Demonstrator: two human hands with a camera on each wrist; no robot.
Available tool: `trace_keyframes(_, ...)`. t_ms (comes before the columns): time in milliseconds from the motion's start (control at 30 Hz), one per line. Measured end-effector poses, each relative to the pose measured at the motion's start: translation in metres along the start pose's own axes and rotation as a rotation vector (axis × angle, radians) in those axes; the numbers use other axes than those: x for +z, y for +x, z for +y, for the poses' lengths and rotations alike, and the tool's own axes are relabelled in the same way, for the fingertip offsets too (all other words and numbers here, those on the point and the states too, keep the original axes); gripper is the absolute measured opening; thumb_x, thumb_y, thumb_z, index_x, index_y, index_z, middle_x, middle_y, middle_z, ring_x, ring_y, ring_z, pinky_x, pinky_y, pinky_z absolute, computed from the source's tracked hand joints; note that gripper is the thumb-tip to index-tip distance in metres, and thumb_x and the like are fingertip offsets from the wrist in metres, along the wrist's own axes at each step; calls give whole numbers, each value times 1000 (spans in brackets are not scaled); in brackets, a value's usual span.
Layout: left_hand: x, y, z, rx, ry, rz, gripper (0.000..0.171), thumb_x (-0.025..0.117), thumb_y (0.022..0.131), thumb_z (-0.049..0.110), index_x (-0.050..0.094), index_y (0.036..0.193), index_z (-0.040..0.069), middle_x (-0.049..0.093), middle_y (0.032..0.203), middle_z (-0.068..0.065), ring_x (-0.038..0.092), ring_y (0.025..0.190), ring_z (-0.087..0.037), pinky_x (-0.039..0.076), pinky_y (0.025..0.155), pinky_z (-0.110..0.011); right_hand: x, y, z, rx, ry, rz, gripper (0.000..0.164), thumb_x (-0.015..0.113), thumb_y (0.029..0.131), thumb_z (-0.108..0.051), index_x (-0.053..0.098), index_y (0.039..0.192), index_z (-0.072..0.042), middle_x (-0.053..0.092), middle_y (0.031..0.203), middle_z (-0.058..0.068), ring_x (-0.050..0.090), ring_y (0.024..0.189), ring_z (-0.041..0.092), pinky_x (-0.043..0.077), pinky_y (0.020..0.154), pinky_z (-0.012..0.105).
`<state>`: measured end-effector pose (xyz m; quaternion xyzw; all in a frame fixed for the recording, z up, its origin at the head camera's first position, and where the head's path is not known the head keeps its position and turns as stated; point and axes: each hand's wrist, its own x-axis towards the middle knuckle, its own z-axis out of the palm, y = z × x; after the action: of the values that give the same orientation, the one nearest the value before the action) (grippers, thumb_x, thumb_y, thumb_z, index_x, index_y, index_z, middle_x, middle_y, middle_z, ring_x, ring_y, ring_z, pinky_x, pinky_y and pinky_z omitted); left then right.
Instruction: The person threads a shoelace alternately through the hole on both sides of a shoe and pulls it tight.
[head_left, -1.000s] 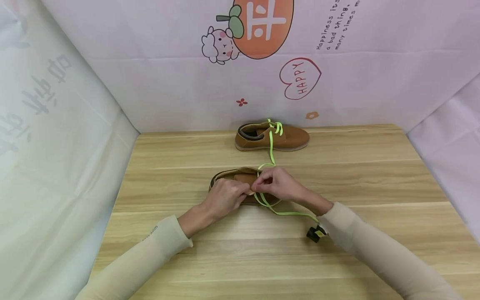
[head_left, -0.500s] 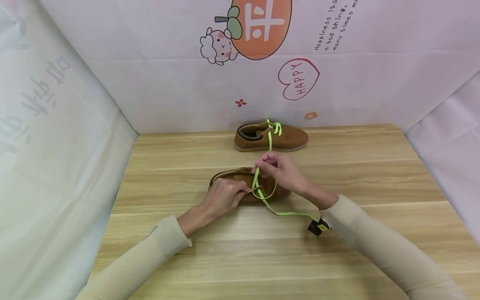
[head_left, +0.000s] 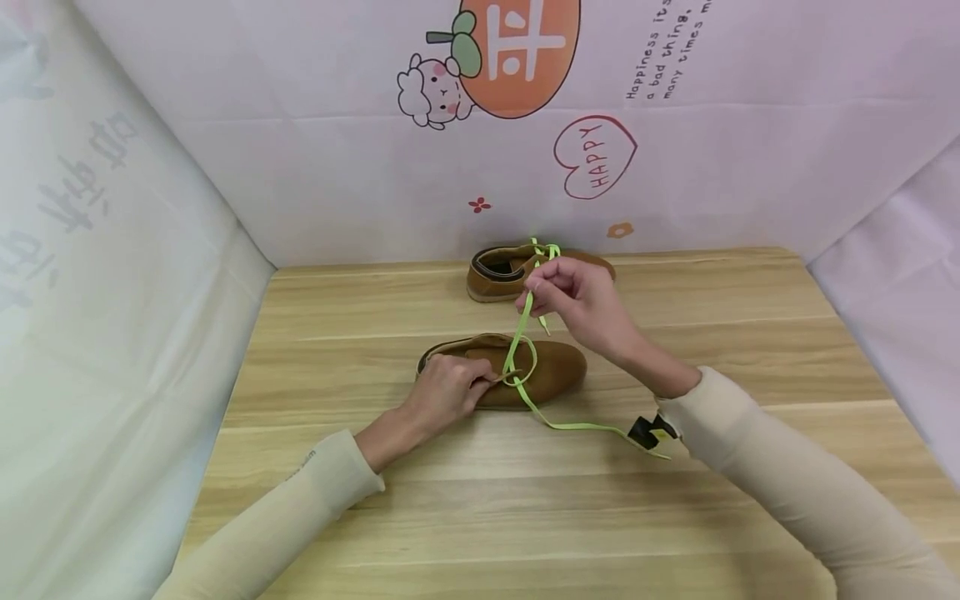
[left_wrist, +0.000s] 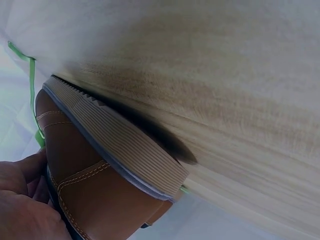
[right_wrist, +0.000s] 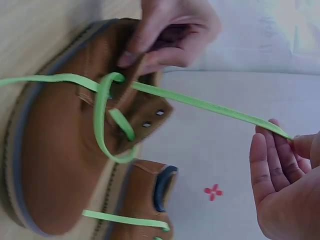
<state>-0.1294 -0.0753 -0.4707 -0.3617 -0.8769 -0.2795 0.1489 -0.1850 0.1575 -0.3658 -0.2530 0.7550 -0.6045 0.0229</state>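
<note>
A brown leather shoe (head_left: 561, 367) with a tan ridged sole lies toe to the right on the table. My left hand (head_left: 448, 393) pinches the edge of its near eyelet flap (right_wrist: 136, 75). Between thumb and finger, my right hand (head_left: 581, 302) holds one end of a yellow-green shoelace (head_left: 521, 329), above and beyond the shoe. In the right wrist view this length runs taut from the pinched flap, while a loose loop (right_wrist: 100, 120) hangs over the tongue area. The opposite flap (right_wrist: 152, 120) shows bare eyelets. The lace's other end trails over the table toward the right sleeve.
A second brown shoe (head_left: 489, 288) with matching lace stands at the table's back edge, partly behind my right hand. A small black device (head_left: 645, 432) sits at the right cuff. Printed white cloth (head_left: 360, 183) walls the wooden table (head_left: 465, 525) at back and sides.
My right hand has moved up and away from the shoe, drawing the lace out; the loop has become smaller. My left hand stays on the flap.
</note>
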Motion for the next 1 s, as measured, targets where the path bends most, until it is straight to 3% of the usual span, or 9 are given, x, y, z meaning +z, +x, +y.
trace_keyframes(200, 0, 0, -2, 1, 5, 6, 13, 84, 85, -2, 79, 87, 9, 80, 83, -1, 78, 73, -16, 62, 65, -31, -6, 6, -19, -4, 47, 9, 12, 59, 105, 5, 65, 106, 15, 76, 94, 26, 78, 82, 15, 64, 78, 39)
trace_keyframes(433, 0, 0, -1, 10, 35, -2, 11, 84, 87, -1, 79, 88, 9, 80, 84, 0, 77, 73, -14, 61, 65, -30, -13, 12, -34, -12, 19, 13, 13, 60, 105, 3, 66, 108, 14, 75, 96, 29, 78, 84, 18, 63, 80, 40)
trace_keyframes(600, 1, 0, -1, 16, 41, 5, 11, 84, 86, 0, 79, 87, 10, 80, 83, 0, 77, 71, -14, 61, 64, -31, -15, 16, -46, -34, 19, 11, 12, 61, 104, 4, 67, 107, 14, 77, 93, 24, 79, 85, 18, 62, 82, 42)
trace_keyframes(1000, 1, 2, -1, 6, 55, 16, 13, 85, 85, 0, 79, 85, 11, 80, 80, 1, 76, 67, -16, 60, 61, -33, -13, 18, -75, -129, -43, 0, 8, 63, 103, 5, 68, 100, 11, 79, 89, 14, 78, 81, 17, 64, 77, 32)
